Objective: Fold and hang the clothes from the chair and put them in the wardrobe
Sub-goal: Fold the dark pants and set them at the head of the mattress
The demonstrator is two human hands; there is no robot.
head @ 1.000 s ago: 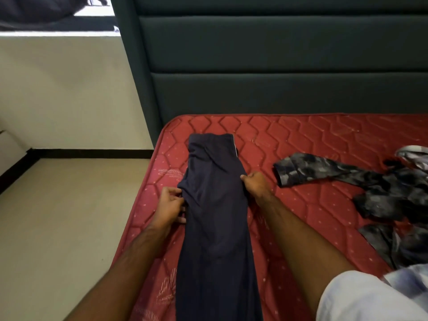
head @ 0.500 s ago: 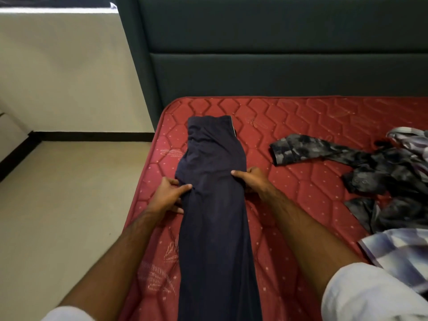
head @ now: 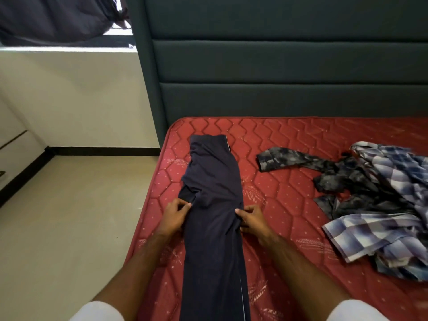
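Looking down at the bed (head: 289,205), I see the dark navy trousers (head: 213,205) laid lengthwise along its left side, waistband towards the headboard (head: 278,66), legs running back under my view. My left hand (head: 174,215) pinches the left edge at a bunched flap, and my right hand (head: 251,218) grips the right edge with curled fingers. The risk I judge here is an uneven lift: the creased flap on the left could get folded in and leave a lump. The trousers lie close to the mattress edge, so a careless pull could drag them off towards the floor (head: 69,216). The camouflage garment (head: 324,172) and checked shirt (head: 382,223) lie well apart on the right, still unfolded.
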